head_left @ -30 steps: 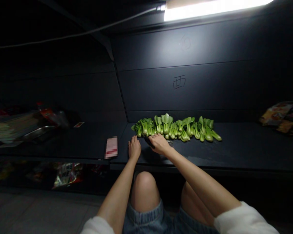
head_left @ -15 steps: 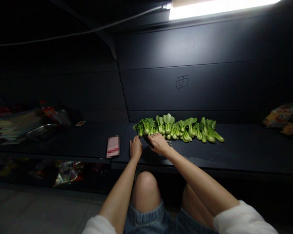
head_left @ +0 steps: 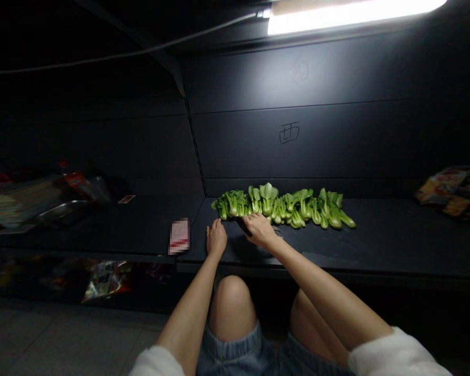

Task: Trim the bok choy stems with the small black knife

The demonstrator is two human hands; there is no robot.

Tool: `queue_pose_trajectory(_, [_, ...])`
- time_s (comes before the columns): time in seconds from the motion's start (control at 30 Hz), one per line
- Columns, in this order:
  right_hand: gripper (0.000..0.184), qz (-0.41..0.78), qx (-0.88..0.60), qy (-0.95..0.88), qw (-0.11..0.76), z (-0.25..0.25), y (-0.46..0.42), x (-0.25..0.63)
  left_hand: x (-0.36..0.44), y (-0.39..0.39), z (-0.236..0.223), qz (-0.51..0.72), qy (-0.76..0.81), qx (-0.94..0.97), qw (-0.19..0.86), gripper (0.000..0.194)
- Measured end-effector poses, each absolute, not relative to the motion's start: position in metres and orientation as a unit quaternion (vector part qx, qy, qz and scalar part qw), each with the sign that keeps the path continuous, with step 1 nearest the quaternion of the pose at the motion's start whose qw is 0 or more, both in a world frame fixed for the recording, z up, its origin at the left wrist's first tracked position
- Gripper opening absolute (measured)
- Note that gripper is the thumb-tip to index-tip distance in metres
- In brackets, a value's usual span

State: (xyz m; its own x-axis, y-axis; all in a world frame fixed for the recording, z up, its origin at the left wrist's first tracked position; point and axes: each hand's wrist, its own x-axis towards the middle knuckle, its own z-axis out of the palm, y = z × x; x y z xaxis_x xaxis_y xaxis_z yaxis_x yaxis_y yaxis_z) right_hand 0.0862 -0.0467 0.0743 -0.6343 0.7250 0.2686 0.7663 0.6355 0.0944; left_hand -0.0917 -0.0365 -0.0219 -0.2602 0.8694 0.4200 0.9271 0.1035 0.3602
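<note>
My left hand point(head_left: 216, 237) rests on the dark shelf point(head_left: 384, 245), fingers stretched out toward the left end of a row of bok choy point(head_left: 268, 197). It holds nothing that I can see. My right hand point(head_left: 258, 230) is closed on a dark, flat thing point(head_left: 244, 226), just in front of the bok choy. What kind of thing this is cannot be made out; the hand covers much of it. A bit of grey shows beyond the right wrist. The green heads lie side by side along the back panel, pale stem ends toward me.
Left of my left hand lies a blurred-out pink and white item point(head_left: 179, 236). Farther left are a metal tray point(head_left: 62, 210) and stacked papers point(head_left: 27, 201). Colourful packages point(head_left: 452, 190) lie at the far right. A lit tube lamp point(head_left: 356, 15) hangs above; bagged goods point(head_left: 107, 277) sit below.
My right hand has slid slightly to the right along the shelf with the dark flat thing. My left hand stays in place. The camera view has shifted a little.
</note>
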Motion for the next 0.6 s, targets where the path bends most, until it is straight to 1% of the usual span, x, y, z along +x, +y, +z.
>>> queue_pose_trajectory(0.13, [0.023,-0.102,-0.43,-0.892,0.096,0.074,-0.046,0.096,-0.092,-0.037,-0.022,-0.285,-0.738,-0.609,0.052,0.044])
queue_pose_trajectory(0.47, [0.029,-0.089,-0.47,-0.867,0.138,0.077,-0.047,0.114,-0.092,-0.038,-0.02,-0.282,-0.736,-0.612,0.06,0.045])
queue_pose_trajectory(0.6, [0.029,-0.079,-0.487,-0.86,0.133,0.077,-0.048,0.125,-0.092,-0.037,-0.019,-0.271,-0.737,-0.616,0.058,0.044])
